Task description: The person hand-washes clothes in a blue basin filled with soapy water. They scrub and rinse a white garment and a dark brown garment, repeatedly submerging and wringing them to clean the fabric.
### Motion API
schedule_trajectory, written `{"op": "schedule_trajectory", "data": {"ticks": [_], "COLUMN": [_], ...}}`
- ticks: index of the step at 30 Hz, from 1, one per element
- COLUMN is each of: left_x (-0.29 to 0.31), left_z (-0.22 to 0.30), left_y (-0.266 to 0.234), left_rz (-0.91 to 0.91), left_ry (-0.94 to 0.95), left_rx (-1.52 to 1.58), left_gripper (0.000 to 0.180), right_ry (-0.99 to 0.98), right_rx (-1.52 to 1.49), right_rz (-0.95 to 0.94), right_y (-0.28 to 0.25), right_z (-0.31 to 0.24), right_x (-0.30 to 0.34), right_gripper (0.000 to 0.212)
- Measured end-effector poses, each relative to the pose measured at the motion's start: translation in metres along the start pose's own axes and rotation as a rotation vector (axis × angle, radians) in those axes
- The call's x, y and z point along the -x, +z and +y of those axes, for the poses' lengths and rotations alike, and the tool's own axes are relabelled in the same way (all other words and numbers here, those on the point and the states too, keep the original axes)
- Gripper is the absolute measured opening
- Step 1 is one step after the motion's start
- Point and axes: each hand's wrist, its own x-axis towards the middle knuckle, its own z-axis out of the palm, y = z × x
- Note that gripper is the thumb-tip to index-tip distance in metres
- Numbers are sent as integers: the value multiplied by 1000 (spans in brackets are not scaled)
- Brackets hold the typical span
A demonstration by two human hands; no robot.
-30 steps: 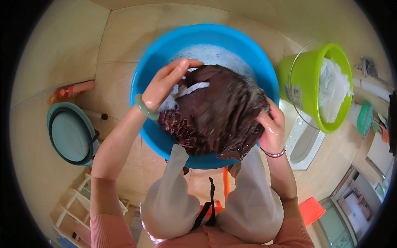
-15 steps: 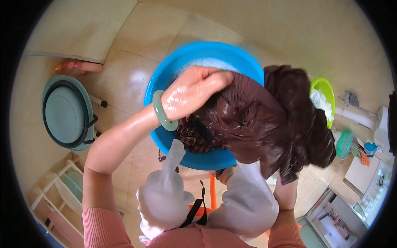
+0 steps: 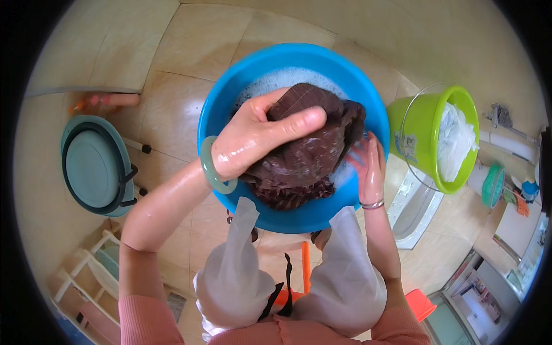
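A wet, dark brown piece of cloth [image 3: 307, 152] is bunched over a round blue basin [image 3: 376, 103] that holds sudsy water [image 3: 296, 76]. With its thumb on top, my left hand [image 3: 259, 135] grips the cloth's upper part; a pale green bangle [image 3: 213, 167] circles that wrist. To the cloth's right, at the basin's inner right side, my right hand [image 3: 371, 167] is open with its fingers apart. Its fingertips are near the cloth's right edge, and whether they touch it is unclear. More of the cloth lies crumpled low in the basin.
Right of the basin stands a lime green bucket [image 3: 414, 126] with white cloth [image 3: 455, 142] in it. A white squat toilet [image 3: 411, 210] lies beyond my right wrist. Folded grey-green basins [image 3: 92, 167] lean at the left, above a white rack [image 3: 86, 270].
The cloth has come down from the right into a bunch over the basin. My right hand, hidden under it before, is now free of it. The green bucket shows more fully.
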Motion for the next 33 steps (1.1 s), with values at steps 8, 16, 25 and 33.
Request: {"op": "schedule_trajectory", "data": {"ticks": [8,16,25,33], "left_x": [-8,-20,-13,-11], "left_z": [-58,-116,-87,-96], "left_y": [90,90,132,112], "left_rz": [-44,-20,15,-150], "left_ry": [628,583,879,602], "left_rx": [-901,-915,-620,-686], "left_gripper": [32,33,38,43], "right_ry": [-360,-114,-123,-155], "right_rx": [293,58,217,223], "right_rz": [-306,-215,-181,-224], "right_y": [3,-17,-48,-37], "right_z": [-5,-1,-66,-52], "right_x": [6,-45,42,10], "right_gripper": [25,25,26,27]}}
